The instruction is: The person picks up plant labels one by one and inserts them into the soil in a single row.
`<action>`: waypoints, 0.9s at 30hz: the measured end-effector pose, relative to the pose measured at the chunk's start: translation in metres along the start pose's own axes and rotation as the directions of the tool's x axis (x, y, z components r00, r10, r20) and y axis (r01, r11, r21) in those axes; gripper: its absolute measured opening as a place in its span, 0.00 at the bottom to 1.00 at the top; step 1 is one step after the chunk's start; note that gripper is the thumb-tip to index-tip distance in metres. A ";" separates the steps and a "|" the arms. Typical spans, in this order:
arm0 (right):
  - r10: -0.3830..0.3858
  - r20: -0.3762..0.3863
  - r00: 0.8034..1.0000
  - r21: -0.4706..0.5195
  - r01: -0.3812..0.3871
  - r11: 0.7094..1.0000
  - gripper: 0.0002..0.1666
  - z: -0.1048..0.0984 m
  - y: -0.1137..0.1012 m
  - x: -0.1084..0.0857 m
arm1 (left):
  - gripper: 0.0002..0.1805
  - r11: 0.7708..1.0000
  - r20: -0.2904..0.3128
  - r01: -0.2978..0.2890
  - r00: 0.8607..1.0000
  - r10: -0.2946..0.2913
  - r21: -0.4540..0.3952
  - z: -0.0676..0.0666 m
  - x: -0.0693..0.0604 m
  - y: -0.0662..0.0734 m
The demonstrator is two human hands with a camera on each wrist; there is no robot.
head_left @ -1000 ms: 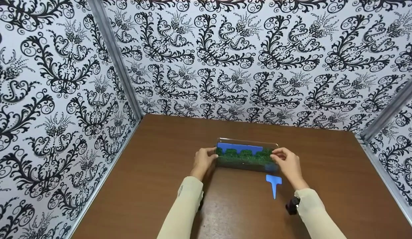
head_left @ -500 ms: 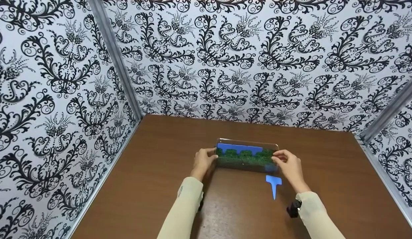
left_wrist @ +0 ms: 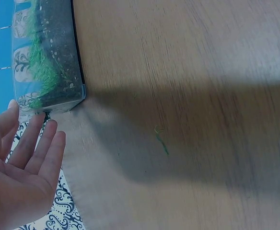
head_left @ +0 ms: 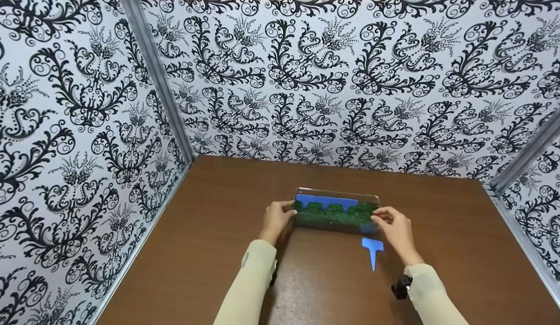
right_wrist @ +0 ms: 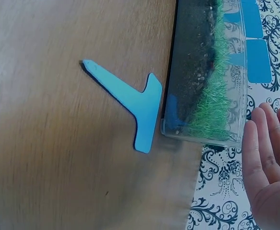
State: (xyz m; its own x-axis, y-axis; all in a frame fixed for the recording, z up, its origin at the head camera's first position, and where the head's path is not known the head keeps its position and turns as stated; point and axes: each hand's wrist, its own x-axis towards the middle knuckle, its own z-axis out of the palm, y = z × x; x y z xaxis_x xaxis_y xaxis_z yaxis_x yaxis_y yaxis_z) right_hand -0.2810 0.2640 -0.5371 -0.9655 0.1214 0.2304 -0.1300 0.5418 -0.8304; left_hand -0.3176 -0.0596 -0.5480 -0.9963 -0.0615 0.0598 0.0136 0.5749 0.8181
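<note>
A clear rectangular box (head_left: 336,223) with dark soil and green grass stands crosswise on the table. Several blue T-shaped plant labels (head_left: 327,201) stand upright in a row along it. At the box's left end is my left hand (head_left: 276,221); its relaxed fingers reach the end wall in the left wrist view, where the thumb (left_wrist: 8,117) lies by the top edge. My right hand (head_left: 395,228) is at the right end, its fingers extended and close to the wall; touch is unclear. Before that end, a loose blue plant label (right_wrist: 130,103) lies flat.
The brown wooden table (head_left: 230,203) extends around the box. Patterned walls (head_left: 307,81) with metal corner posts (head_left: 158,81) enclose its back and sides. A small green strand (left_wrist: 162,143) lies on the wood near my left hand.
My right hand has shifted slightly right and toward me along the box's right end. My left hand stays at the left end; the box and the loose label look practically unmoved.
</note>
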 end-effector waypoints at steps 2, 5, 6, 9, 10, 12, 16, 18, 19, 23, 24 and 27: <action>0.006 0.001 1.000 0.006 -0.006 1.000 0.09 0.000 0.001 0.000 | 0.18 1.000 -0.002 -0.008 1.000 0.008 -0.002 0.000 0.000 0.000; 0.015 0.007 1.000 0.001 -0.015 1.000 0.10 0.000 0.002 -0.002 | 0.18 1.000 -0.003 -0.017 1.000 0.017 -0.007 -0.001 0.000 0.000; 0.017 0.008 1.000 -0.003 -0.017 1.000 0.10 -0.001 0.003 -0.002 | 0.18 1.000 -0.001 -0.014 1.000 0.014 -0.011 -0.001 0.000 0.000; 0.021 0.015 1.000 -0.009 -0.021 1.000 0.10 -0.001 0.004 -0.003 | 0.18 1.000 0.005 -0.005 1.000 0.005 -0.018 -0.001 0.001 0.000; 0.022 0.017 1.000 -0.011 -0.022 1.000 0.10 -0.001 0.005 -0.003 | 0.18 1.000 0.006 -0.003 1.000 0.003 -0.018 0.000 0.001 -0.001; 0.025 0.020 0.999 -0.012 -0.025 1.000 0.11 -0.001 0.006 -0.004 | 0.18 1.000 0.007 -0.001 1.000 0.001 -0.014 0.000 0.002 -0.001; 0.028 0.014 1.000 -0.018 -0.027 0.999 0.10 -0.001 0.009 -0.005 | 0.18 1.000 0.004 0.001 1.000 -0.001 -0.002 0.000 0.002 -0.002; 0.027 0.011 1.000 -0.017 -0.027 0.999 0.10 0.000 0.010 -0.005 | 0.18 1.000 0.003 0.009 1.000 -0.009 0.000 0.000 0.002 -0.001; 0.027 0.010 1.000 -0.016 -0.027 0.999 0.10 0.000 0.010 -0.005 | 0.18 1.000 0.004 0.012 1.000 -0.012 0.002 0.000 0.002 -0.001; 0.010 -0.001 1.000 -0.023 -0.010 1.000 0.10 0.001 0.013 -0.007 | 0.19 1.000 0.020 0.016 1.000 -0.016 -0.005 0.000 0.003 -0.001; 0.005 -0.003 1.000 -0.027 -0.006 1.000 0.10 0.001 0.014 -0.007 | 0.19 1.000 0.024 0.017 1.000 -0.016 -0.007 0.000 0.003 -0.001; -0.002 -0.010 1.000 -0.032 0.002 0.999 0.10 0.002 0.016 -0.009 | 0.19 1.000 0.028 0.013 1.000 -0.013 -0.005 0.001 0.003 -0.001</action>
State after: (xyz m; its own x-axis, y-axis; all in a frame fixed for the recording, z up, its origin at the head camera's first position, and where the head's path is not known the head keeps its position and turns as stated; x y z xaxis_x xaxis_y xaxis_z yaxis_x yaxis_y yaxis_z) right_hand -0.2750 0.2700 -0.5536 -0.9629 0.1283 0.2373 -0.1247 0.5683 -0.8133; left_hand -0.3207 -0.0599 -0.5493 -0.9984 -0.0458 0.0331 0.0011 0.5700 0.8217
